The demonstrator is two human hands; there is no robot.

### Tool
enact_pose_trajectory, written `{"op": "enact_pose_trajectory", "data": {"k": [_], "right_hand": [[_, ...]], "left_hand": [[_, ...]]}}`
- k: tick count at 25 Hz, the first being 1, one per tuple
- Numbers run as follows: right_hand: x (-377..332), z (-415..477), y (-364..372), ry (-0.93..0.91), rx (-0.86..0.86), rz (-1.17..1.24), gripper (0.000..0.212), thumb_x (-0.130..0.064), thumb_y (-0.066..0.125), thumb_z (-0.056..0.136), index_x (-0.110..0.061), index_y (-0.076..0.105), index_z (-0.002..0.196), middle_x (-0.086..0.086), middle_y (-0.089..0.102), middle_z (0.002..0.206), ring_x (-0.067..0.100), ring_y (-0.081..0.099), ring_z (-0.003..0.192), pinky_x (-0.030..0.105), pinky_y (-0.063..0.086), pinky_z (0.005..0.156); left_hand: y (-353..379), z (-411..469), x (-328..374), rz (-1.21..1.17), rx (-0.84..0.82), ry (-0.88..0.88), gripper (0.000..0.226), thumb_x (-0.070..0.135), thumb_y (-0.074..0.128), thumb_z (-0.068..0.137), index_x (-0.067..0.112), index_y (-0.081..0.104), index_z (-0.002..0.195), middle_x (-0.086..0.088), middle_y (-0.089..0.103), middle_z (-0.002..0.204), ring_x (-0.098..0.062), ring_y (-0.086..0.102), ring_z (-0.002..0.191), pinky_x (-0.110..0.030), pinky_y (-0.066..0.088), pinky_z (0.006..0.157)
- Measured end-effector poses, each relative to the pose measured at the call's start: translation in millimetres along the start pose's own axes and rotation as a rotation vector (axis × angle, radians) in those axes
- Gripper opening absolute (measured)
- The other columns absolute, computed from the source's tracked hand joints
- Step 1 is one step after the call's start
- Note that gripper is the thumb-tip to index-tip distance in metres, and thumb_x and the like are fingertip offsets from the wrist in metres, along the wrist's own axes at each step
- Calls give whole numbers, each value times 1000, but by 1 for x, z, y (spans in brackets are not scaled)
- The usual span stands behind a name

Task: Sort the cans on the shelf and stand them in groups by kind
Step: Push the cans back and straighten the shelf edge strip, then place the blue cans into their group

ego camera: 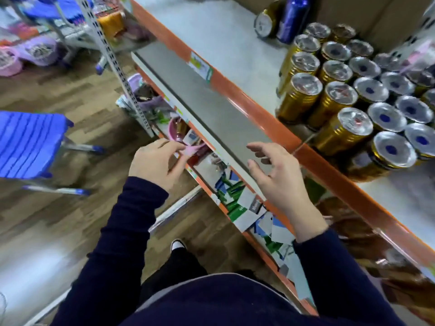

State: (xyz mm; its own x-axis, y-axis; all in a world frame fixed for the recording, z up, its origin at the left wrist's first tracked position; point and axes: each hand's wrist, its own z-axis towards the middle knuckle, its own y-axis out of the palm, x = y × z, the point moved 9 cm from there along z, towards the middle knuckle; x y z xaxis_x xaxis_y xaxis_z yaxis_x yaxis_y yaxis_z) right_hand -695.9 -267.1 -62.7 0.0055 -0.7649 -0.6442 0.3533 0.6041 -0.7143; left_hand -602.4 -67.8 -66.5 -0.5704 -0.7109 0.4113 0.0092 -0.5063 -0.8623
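Beside shelf (211,31) of gold cans (299,100), left hand (155,163), right hand (275,175) — both loose, empty

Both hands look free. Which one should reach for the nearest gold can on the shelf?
Right, probably. The right hand hovers open and empty by the shelf's orange edge, just short of the nearest gold can. The left hand, also empty, is farther from the cans, off to the left.

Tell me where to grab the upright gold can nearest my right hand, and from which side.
Grip the gold can round its ribbed side wall, below the rim, with the right hand coming from the orange shelf edge. That flank is bare; other cans crowd the far sides, and it stands upright.
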Motion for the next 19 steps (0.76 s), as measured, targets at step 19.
{"op": "enact_pose_trajectory", "data": {"k": [19], "right_hand": [[-49,306,149,7,72,37,27,-10,64,88,-13,65,115,-10,58,105,6,57,98,19,47,90]], "left_hand": [[-35,240,-222,-82,26,45,20,21,61,88,7,69,101,-8,68,95,-26,65,85,-36,52,79]]}}
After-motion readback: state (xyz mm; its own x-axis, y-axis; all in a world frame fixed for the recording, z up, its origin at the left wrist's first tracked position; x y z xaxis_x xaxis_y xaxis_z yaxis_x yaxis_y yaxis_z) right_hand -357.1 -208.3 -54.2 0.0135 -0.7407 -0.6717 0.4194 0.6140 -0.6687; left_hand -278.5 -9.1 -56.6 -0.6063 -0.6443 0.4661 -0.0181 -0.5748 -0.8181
